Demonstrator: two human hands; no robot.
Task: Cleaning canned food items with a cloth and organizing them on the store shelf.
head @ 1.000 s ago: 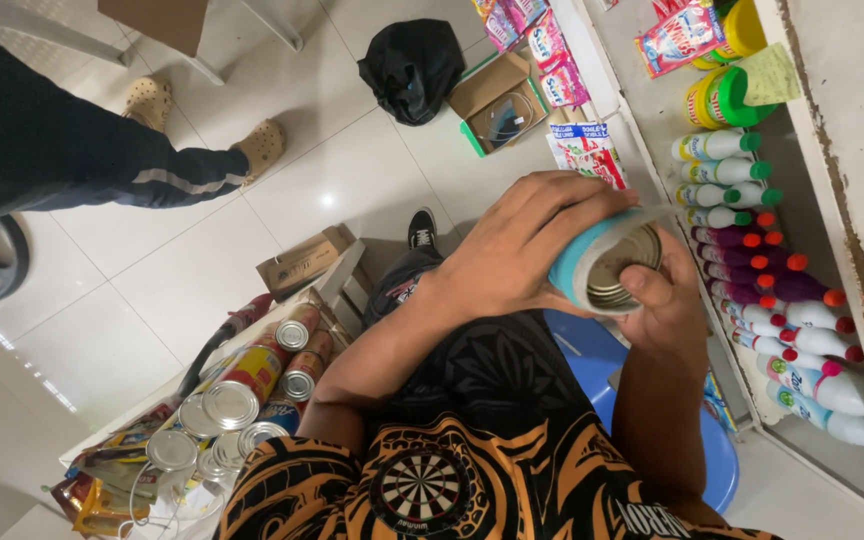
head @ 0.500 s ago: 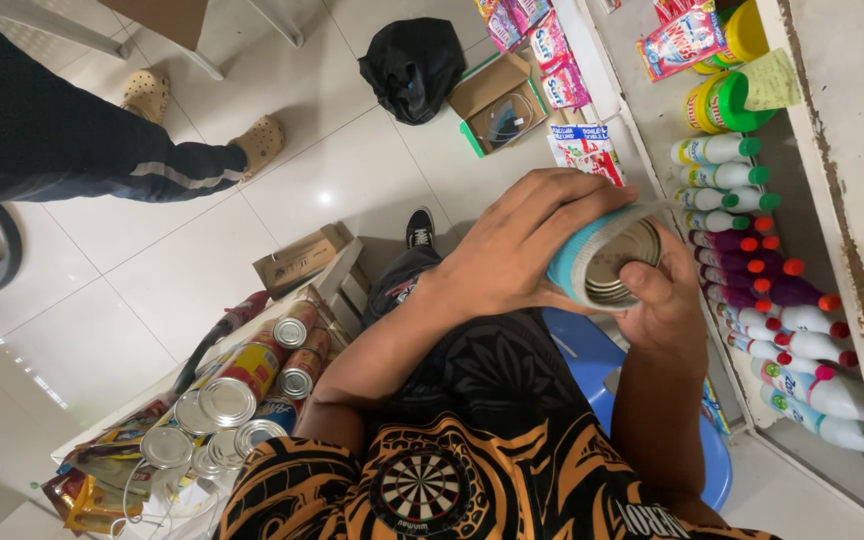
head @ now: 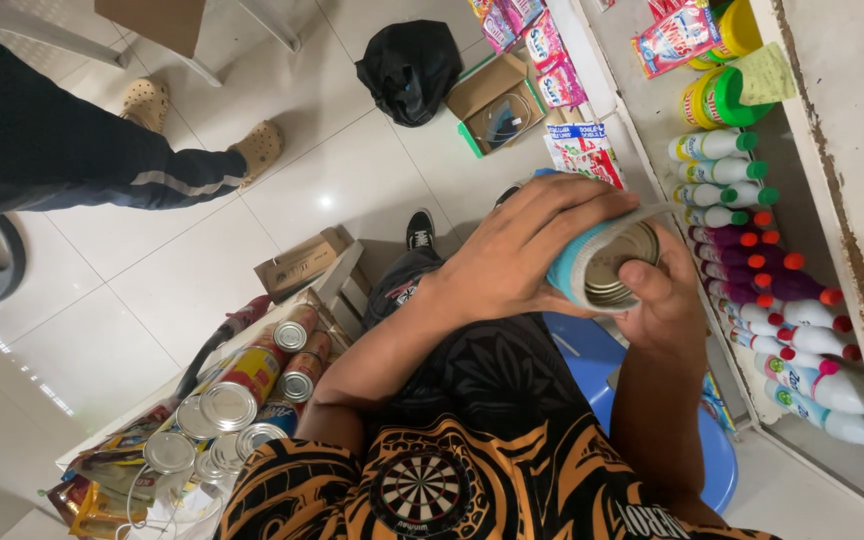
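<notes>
My left hand (head: 522,250) wraps around the side of a tin can with a light blue label (head: 592,270), held in front of my chest. The can's metal end faces me. My right hand (head: 667,300) grips the can from the other side, with its thumb lying across the metal end. Both hands hold the can just left of a low shelf of bottles (head: 752,230). I sit on a blue stool (head: 717,460).
A box of several tin cans (head: 242,400) stands on the floor at my left. Another person's legs in dark trousers (head: 82,160) and beige clogs stand at upper left. A black bag (head: 410,68), an open cardboard box (head: 497,100) and packets lie on the tiled floor ahead.
The can has turned slightly in my hands and my right thumb has shifted over its metal end. The other person's feet have moved a little.
</notes>
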